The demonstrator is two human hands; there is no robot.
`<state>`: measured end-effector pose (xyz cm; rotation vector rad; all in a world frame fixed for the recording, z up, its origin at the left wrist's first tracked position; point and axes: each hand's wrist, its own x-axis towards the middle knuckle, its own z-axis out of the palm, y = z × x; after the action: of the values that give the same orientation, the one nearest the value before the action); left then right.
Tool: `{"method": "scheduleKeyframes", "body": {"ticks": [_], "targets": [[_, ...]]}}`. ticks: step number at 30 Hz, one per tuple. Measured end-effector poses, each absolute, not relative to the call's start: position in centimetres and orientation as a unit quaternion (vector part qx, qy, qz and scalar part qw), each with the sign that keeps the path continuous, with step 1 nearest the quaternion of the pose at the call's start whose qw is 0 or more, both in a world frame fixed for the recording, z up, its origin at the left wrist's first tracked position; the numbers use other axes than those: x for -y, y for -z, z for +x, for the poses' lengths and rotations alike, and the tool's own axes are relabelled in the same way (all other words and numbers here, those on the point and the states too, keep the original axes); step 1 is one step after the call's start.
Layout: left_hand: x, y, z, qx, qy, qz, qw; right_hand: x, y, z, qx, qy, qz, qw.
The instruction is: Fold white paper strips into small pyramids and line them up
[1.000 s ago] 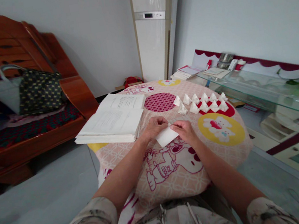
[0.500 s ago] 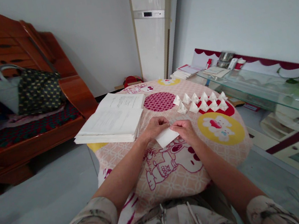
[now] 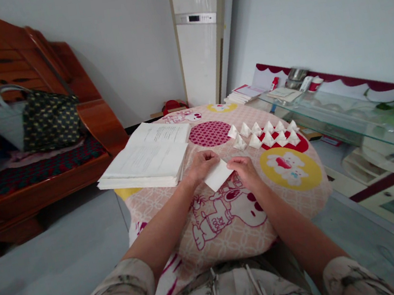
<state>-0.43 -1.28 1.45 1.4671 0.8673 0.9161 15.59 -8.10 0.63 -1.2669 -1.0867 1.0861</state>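
Between my hands is a small folded piece of white paper (image 3: 218,175), held just above the patterned tablecloth (image 3: 235,246). My left hand (image 3: 203,165) pinches its upper left edge with thumb and forefinger. On the opposite side, my right hand (image 3: 243,169) grips the right corner between thumb and fingertips. Past my right hand, several white folded paper pyramids (image 3: 255,141) stand in two rows. A thick stack of printed sheets (image 3: 146,158) lies open to the left of my left hand.
A glass-topped cabinet (image 3: 349,118) runs along the right wall, with papers (image 3: 244,94), metal tins (image 3: 296,78) and a red-white cup (image 3: 316,83) on it. To the left is a wooden bench (image 3: 98,123) bearing a dark patterned bag (image 3: 50,118).
My hands have drawn slightly apart along the paper's top edge, so more of its surface shows. Both still hold it. The pyramids and the stack have stayed in place.
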Motion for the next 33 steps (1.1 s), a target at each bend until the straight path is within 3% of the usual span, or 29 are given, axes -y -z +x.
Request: {"method": "scheduleKeyframes", "body": {"ticks": [22,33], "targets": [[0.6,-1.6,-0.7,-0.395,-0.391,0.57,0.605,8.4,-0.6,16.4,0.438,-0.441,-0.54,0.567],[0.9,-1.8,-0.7,-0.378,-0.342,0.637,0.578,7.7,-0.1,17.1,0.534,-0.414,-0.522,0.521]]}}
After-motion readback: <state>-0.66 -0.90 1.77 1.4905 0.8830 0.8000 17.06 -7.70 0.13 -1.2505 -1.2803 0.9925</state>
